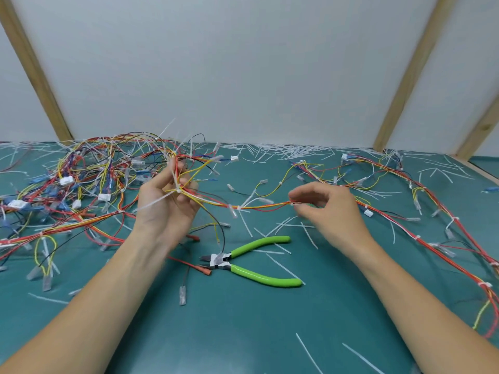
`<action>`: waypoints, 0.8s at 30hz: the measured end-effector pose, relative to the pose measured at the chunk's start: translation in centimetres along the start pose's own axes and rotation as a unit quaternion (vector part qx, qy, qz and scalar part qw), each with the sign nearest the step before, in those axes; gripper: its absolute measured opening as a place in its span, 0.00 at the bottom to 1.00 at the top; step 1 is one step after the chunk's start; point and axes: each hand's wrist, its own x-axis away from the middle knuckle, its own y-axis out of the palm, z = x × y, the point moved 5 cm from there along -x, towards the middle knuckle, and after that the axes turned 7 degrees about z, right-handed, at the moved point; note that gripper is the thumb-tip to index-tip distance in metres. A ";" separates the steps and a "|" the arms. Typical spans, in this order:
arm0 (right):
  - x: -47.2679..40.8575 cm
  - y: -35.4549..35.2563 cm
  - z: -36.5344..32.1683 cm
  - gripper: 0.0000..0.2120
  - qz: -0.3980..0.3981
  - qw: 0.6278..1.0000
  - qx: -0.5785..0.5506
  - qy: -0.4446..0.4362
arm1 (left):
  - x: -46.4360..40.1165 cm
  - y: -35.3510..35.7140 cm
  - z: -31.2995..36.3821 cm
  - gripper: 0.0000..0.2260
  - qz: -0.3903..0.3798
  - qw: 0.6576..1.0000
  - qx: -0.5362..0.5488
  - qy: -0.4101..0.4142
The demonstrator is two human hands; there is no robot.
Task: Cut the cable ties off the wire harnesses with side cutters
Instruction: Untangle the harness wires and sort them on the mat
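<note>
The person's left hand (167, 201) grips a bundle of red, yellow and orange wires, the wire harness (256, 207), while the right hand (324, 209) pinches the same strand further along, holding it taut above the teal work mat (243, 319). A white plastic cable tie (234, 210) remains on the stretch between the hands. The green-handled side cutters (251, 261) lie untouched on the mat just below. Many clipped white tie offcuts (291, 152) litter the mat (so cutting looks well under way), yet tangled harnesses on both sides show uncut ties.
</note>
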 end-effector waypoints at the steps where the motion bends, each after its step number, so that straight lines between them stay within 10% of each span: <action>1: -0.2 -0.2 0.1 0.15 -0.006 0.999 -0.033 0.008 | 0.0 0.0 0.1 0.14 0.010 1.000 -0.022 0.009; 12: -0.9 -4.2 1.5 0.15 0.288 0.915 -0.271 0.085 | 0.0 -0.3 1.1 0.14 0.049 0.998 -0.027 0.031; 17: -2.4 -3.4 6.2 0.12 0.124 0.975 0.089 0.162 | -0.2 -0.6 1.3 0.12 -0.026 1.000 0.014 -0.011; 24: -6.9 -2.7 8.8 0.23 0.047 0.958 0.180 0.217 | -0.8 -1.3 1.3 0.11 -0.044 0.998 0.028 -0.017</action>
